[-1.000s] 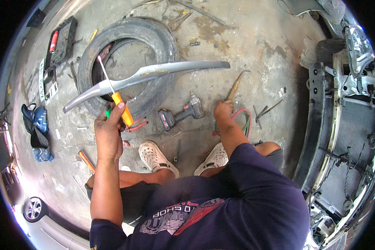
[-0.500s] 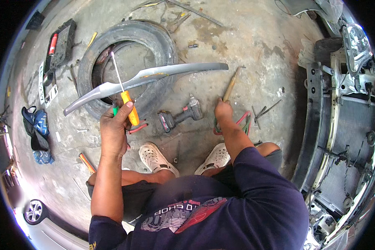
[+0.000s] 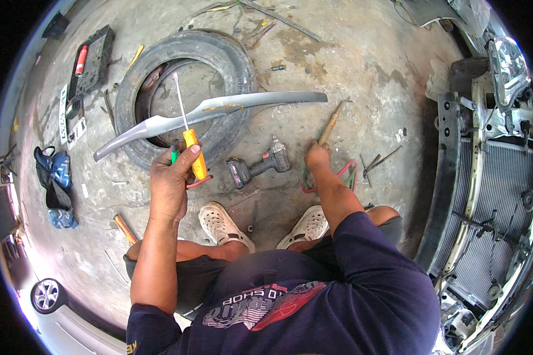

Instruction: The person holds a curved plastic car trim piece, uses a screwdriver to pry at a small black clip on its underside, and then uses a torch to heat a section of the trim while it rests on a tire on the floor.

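My left hand (image 3: 173, 171) is closed around a screwdriver with a yellow-orange handle (image 3: 195, 155), its shaft pointing up and away. A green-and-black handle end (image 3: 175, 152) also sticks out of that fist; what it belongs to is hidden. Beyond it, a long curved silver-grey trim strip (image 3: 160, 124) lies across a black tyre (image 3: 130, 65). My right hand (image 3: 318, 157) is wrapped round a slim tool with a wooden-looking handle (image 3: 331, 123) and a thin bent tip, to the right of the strip. Red and green cord (image 3: 344, 171) loops beside that hand; whether it joins the tool I cannot tell.
A cordless impact driver (image 3: 257, 167) lies on the floor between my hands. At right stands a car's opened front with its radiator (image 3: 497, 195). To the left are a black tray (image 3: 95, 65) with a red can and a blue-black bag (image 3: 58, 183). Pliers and thin rods lie about.
The whole view has shifted slightly. My left hand with the screwdriver has moved a little to the right; both hands keep their holds, and the trim strip stays on the tyre.
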`<state>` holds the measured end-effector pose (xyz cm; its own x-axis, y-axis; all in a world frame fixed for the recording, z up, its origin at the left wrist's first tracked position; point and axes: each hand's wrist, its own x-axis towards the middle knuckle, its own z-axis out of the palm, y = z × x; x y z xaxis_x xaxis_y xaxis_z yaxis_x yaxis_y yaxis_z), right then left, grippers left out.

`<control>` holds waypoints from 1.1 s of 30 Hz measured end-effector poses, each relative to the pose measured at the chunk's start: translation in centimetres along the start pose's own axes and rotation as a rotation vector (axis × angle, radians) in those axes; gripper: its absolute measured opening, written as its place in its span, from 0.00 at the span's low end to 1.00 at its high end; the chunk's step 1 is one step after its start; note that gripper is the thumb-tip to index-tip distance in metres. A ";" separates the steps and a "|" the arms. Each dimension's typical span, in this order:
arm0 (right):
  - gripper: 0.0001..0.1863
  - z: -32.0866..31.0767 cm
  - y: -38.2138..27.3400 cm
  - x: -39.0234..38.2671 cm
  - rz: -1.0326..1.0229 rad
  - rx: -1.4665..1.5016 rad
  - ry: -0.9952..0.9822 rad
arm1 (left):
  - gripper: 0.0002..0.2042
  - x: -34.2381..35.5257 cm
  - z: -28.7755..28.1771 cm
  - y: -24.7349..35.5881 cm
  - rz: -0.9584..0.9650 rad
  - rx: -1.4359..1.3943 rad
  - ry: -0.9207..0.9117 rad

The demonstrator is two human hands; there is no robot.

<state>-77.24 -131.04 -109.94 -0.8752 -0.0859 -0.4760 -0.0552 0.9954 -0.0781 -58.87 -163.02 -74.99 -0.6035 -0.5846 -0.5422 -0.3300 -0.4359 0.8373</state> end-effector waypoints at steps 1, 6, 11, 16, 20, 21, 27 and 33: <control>0.20 0.0 -0.3 -0.5 -0.021 0.014 -0.007 | 0.12 0.0 -0.6 -0.3 0.004 0.023 0.009; 0.20 -0.6 -0.2 -3.3 -0.023 0.094 -0.058 | 0.11 -0.1 -1.7 -0.6 0.018 0.037 0.033; 0.21 0.2 0.1 -2.4 -0.002 -0.096 -0.169 | 0.10 -0.3 -1.5 -0.7 0.003 0.046 0.023; 0.19 3.3 2.8 -0.4 0.075 0.097 0.063 | 0.10 0.4 -0.9 -1.0 0.010 0.057 -0.012; 0.17 2.7 0.9 -1.9 -0.021 0.063 -0.006 | 0.10 0.2 -1.6 -1.3 0.009 0.089 0.017; 0.17 2.0 -0.5 -3.3 -0.094 -0.003 -0.046 | 0.10 -0.3 -2.1 -1.2 0.003 0.098 0.042; 0.16 3.1 1.5 -1.5 0.090 0.111 0.105 | 0.10 0.6 -1.1 -1.7 -0.025 0.104 -0.019; 0.22 0.3 0.3 -2.7 -0.042 0.061 -0.074 | 0.15 0.8 -1.6 -3.4 -0.098 0.183 -0.039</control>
<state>-74.79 -130.57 -108.94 -0.8346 -0.1323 -0.5348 -0.0597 0.9867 -0.1510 -57.06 -163.13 -78.36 -0.5885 -0.5175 -0.6212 -0.5123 -0.3557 0.7816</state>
